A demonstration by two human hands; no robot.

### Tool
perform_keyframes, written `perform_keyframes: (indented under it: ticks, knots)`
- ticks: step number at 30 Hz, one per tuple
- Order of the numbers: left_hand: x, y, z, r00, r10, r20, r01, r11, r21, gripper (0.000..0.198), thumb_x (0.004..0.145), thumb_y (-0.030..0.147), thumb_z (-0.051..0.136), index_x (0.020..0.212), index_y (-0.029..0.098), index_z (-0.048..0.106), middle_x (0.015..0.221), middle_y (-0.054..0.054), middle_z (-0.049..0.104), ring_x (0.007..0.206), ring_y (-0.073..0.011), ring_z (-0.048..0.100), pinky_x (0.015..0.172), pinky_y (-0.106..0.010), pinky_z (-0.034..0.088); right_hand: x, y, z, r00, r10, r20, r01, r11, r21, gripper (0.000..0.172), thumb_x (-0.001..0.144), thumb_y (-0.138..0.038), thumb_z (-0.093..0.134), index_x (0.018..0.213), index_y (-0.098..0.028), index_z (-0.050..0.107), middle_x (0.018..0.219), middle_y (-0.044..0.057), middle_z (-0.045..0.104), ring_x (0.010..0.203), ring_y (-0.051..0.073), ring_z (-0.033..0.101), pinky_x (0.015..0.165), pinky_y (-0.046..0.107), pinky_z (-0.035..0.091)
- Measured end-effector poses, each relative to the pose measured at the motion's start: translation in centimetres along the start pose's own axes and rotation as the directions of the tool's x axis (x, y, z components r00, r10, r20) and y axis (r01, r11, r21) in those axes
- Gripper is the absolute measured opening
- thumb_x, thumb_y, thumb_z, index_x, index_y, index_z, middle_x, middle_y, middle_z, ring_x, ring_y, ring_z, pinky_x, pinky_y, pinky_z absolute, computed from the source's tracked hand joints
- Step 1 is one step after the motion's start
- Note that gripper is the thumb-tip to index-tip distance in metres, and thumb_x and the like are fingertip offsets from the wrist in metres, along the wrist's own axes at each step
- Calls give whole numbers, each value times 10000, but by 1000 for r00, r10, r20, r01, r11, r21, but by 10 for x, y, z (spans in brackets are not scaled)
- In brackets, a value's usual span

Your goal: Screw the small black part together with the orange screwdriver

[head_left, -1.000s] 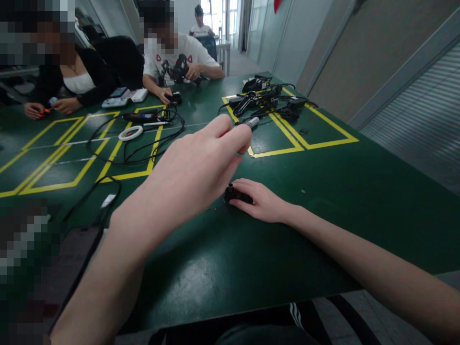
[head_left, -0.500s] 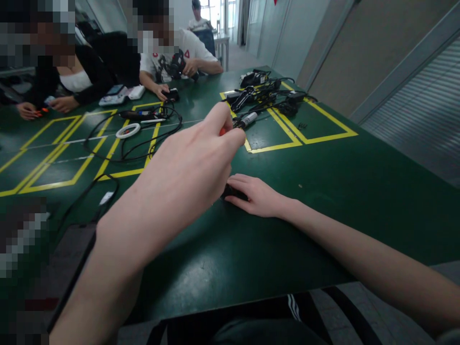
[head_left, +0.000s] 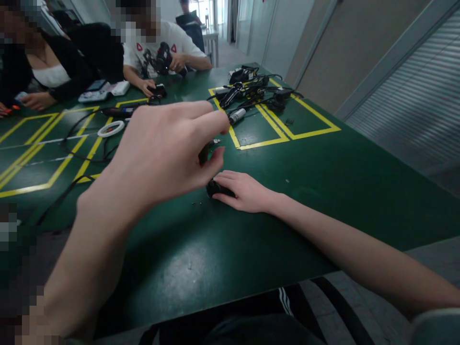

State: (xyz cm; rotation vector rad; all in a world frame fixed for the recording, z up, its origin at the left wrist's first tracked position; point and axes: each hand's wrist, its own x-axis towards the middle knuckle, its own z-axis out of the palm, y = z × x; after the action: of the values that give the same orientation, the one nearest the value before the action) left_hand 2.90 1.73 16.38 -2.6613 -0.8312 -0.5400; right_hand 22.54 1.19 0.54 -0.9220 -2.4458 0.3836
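My left hand (head_left: 168, 148) is raised over the green table (head_left: 305, 211), its fingers curled and a gap between thumb and forefinger. In that gap shows a dark piece (head_left: 203, 156) with a small metallic bit near it. Most of it is hidden by the hand, so its kind is unclear. My right hand (head_left: 247, 191) rests on the table, fingers wrapped over a black object with a rounded end (head_left: 212, 189). Its other end lies hidden under the palm. Tiny loose bits (head_left: 196, 203) lie on the table just left of that object.
A heap of black cables and tools (head_left: 251, 91) covers the yellow-taped areas at the back. Left of it are a white ring (head_left: 110, 129) and a looped black cable. Two people sit across the table; one holds a black device (head_left: 164, 58). The table's near edge runs before my lap.
My left hand has opened its pinch somewhat, so thumb and forefinger stand apart. The view has shifted right. My right hand stays on the black object, whose rounded end now shows more.
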Motion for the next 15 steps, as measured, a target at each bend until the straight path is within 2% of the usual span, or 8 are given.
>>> perform_keyframes:
  ticks: [3, 5, 8, 10, 13, 15]
  knots:
    - [-5, -2, -4, 994, 109, 26, -107, 993, -51, 330, 903, 268, 493, 1146, 157, 687, 1178, -131, 668, 921, -268, 666, 675, -350, 453, 0, 1, 0, 1000, -13, 1, 13, 1000, 6, 276, 1065, -329, 565, 1234, -129, 652, 1175, 163, 752, 1116, 290, 703, 980, 472, 585]
    - [-7, -5, -6, 989, 142, 30, -139, 988, -66, 328, 920, 217, 460, 1154, 152, 680, 1196, -128, 656, 925, -251, 666, 693, -343, 468, 0, 1, 0, 1000, -11, 1, 11, 1000, 1, 266, 1061, -323, 574, 1220, -126, 657, 1152, 159, 753, 1091, 282, 705, 966, 461, 587]
    - [-7, -8, -7, 992, 121, 31, -120, 992, -45, 232, 975, 189, 488, 1092, 151, 685, 1062, -98, 672, 802, -194, 614, 654, -310, 399, 0, 0, 0, 1000, -6, -5, 6, 1000, -12, 263, 1055, -319, 592, 1222, -127, 659, 1137, 156, 756, 1079, 274, 710, 949, 445, 591]
    - [-6, -10, -5, 996, 84, 7, -84, 996, 12, 177, 990, 284, 609, 1095, 166, 689, 951, -66, 680, 706, -166, 549, 615, -304, 320, -1, 0, 0, 1000, -11, -13, 11, 1000, -18, 271, 1055, -324, 595, 1229, -126, 659, 1131, 156, 758, 1079, 275, 714, 943, 444, 596]
    - [-5, -13, -3, 1000, 16, -22, -14, 996, 94, 295, 941, 467, 741, 1028, 189, 698, 788, -17, 666, 670, -160, 528, 598, -307, 218, -2, 1, 0, 999, -23, -30, 22, 999, -25, 292, 1059, -333, 590, 1236, -113, 663, 1136, 166, 758, 1082, 281, 719, 939, 449, 605]
    - [-4, -14, -1, 1000, -3, -25, 6, 994, 105, 367, 951, 544, 705, 892, 183, 670, 700, -1, 619, 627, -144, 495, 597, -308, 183, -3, 2, 0, 999, -31, -35, 30, 999, -30, 308, 1058, -333, 590, 1236, -94, 665, 1141, 180, 758, 1083, 291, 722, 937, 455, 611]
